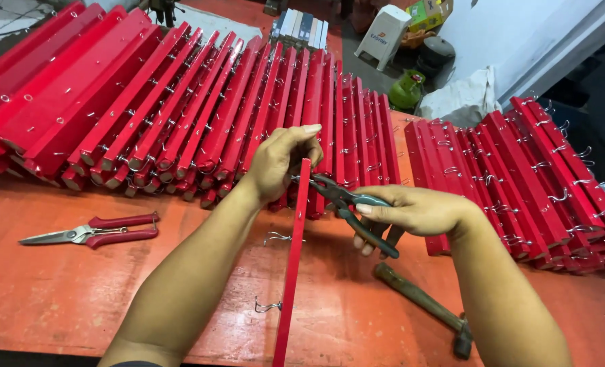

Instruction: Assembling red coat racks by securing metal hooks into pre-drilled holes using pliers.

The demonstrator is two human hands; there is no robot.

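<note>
Gripping a red board (294, 258) near its far end, the left hand (278, 165) has fingers curled tight around the top edge. Board stands on its long edge, running from the near tabletop edge away toward the stacks. Right hand (411, 212) closed around the dark-handled pliers (350, 207); plier nose points left and meets the board's upper end, just below the left fingers. Whether the nose grips a hook cannot be told.

Orange-red tabletop (78, 292) carries everything. Two loose wire hooks (268, 306) lie beside the board on its left, one near mid-length, one nearer the camera. Hammer (424, 307) with worn wooden handle lies under the right forearm, head toward the near edge. Red-handled snips (92, 233) lie well apart to the left, blades pointing left.

Behind: a long leaning row of red boards (180, 102) with hooks already fitted. Second leaning stack (520, 177) to the right. On the floor beyond, a small green gas cylinder (407, 88) and a white plastic stool (384, 34).
</note>
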